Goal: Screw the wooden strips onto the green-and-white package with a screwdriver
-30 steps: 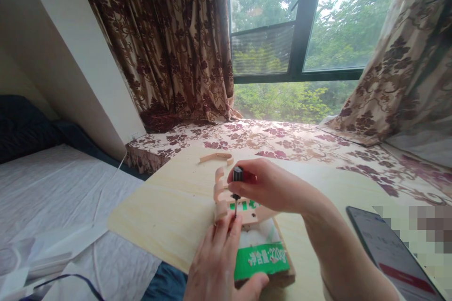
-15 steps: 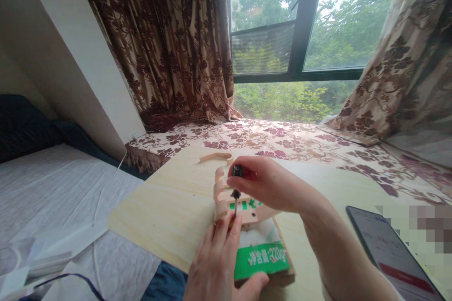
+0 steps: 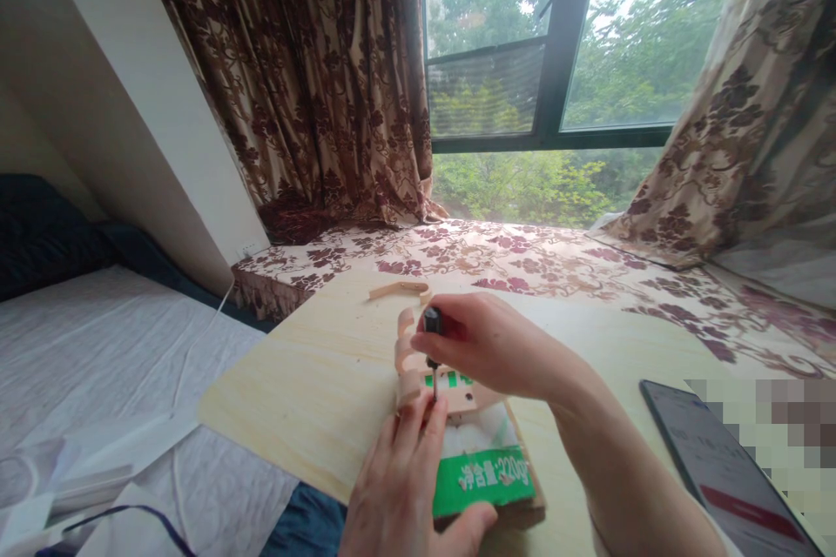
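Note:
My right hand [image 3: 487,338] is closed around the black handle of a screwdriver [image 3: 432,324]. The shaft points down, and its tip meets a pale wooden piece [image 3: 467,401] beside my left fingertips. My left hand [image 3: 401,474] lies with fingers stretched over the near edge of that piece, its thumb apart on the front of a green and white packet [image 3: 483,480]. The wooden piece rests across the packet, and green shows through its slots. Curved wooden ends [image 3: 408,387] rise along its left side. My fingers hide whatever is under the screwdriver tip.
A bent wooden strip [image 3: 395,288] lies on the pale tabletop [image 3: 287,383] beyond my hands. At the right is a phone [image 3: 724,470]. A flowered cover [image 3: 522,252] spreads below the window, and a bed [image 3: 144,348] stands to the left.
My right hand and the screwdriver handle have shifted slightly to the left, so the screwdriver stands a little more upright. My left hand and the packet stay where they were.

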A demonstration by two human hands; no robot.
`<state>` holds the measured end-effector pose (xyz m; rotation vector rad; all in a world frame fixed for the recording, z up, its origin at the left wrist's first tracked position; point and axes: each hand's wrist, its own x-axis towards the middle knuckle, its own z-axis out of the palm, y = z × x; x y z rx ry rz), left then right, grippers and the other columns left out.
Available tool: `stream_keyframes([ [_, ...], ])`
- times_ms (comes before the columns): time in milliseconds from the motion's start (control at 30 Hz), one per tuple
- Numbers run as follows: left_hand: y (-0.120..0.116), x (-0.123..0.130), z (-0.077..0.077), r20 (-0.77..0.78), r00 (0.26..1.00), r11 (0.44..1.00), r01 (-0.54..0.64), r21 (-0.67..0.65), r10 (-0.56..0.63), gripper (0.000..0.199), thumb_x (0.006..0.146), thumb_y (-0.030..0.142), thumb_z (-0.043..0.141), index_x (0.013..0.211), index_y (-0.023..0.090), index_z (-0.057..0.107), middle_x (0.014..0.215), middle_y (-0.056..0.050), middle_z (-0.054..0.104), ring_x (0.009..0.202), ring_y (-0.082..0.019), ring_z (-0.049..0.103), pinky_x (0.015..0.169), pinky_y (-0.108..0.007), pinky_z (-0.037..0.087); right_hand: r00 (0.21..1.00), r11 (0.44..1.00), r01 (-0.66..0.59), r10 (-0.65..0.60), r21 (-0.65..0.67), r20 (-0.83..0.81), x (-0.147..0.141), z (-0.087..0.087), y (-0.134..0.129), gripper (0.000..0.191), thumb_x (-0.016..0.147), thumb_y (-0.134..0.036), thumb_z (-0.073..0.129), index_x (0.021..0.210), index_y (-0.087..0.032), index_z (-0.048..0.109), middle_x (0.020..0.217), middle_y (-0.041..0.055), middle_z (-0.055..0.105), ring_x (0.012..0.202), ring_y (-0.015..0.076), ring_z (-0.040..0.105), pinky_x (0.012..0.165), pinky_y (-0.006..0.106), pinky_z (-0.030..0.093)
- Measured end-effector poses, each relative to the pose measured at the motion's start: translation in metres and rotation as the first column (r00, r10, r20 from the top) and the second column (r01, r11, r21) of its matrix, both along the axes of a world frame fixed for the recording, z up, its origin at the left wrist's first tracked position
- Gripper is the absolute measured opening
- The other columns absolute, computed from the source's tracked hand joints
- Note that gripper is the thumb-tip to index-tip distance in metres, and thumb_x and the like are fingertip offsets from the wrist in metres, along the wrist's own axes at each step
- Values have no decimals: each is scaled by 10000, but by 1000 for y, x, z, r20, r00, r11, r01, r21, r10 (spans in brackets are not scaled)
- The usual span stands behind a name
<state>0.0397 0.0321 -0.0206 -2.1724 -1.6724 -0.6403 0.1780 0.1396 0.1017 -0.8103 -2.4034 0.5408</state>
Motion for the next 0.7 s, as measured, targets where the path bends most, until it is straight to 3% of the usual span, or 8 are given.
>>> stream_keyframes([
  [100,0,0,-2,-1,1000,999,7,46,-7,893,585,367,672,1371,155,304,1440,-183,346,1192,-313,505,874,-394,518,991,991,130,-130,22,-12,-3,-2,4,322,808,-392,558,595,-186,431,536,-55,395,521,78,320,492,241,230],
  [200,-1,1,-1,-23,1000,997,9,71,-7,888,578,359,664,1359,138,302,1419,-205,369,1172,-313,522,860,-397,523,984,984,178,-178,21,-16,-4,-2,5,304,802,-392,557,608,-187,444,544,-50,422,519,82,330,495,245,236],
  [400,-2,3,8,-48,999,999,6,45,-3,837,575,369,677,1310,116,367,1343,-213,467,1114,-308,568,839,-386,533,997,993,-81,81,-80,-7,2,-1,1,153,818,-296,535,711,-187,534,622,-33,501,576,90,419,507,232,262],
  [600,-1,3,6,-51,999,997,-1,77,5,848,579,357,658,1326,125,329,1335,-217,473,1105,-312,574,813,-392,542,989,989,150,-150,-15,-4,-3,-3,7,303,793,-381,557,599,-193,421,528,-55,399,513,83,326,483,239,230],
  [700,-1,3,4,-45,999,997,-1,83,5,863,578,350,651,1340,133,308,1367,-223,433,1117,-314,565,817,-397,539,985,985,175,-175,-14,-10,-3,-3,7,279,788,-373,558,611,-193,439,541,-51,424,516,84,338,487,240,236],
])
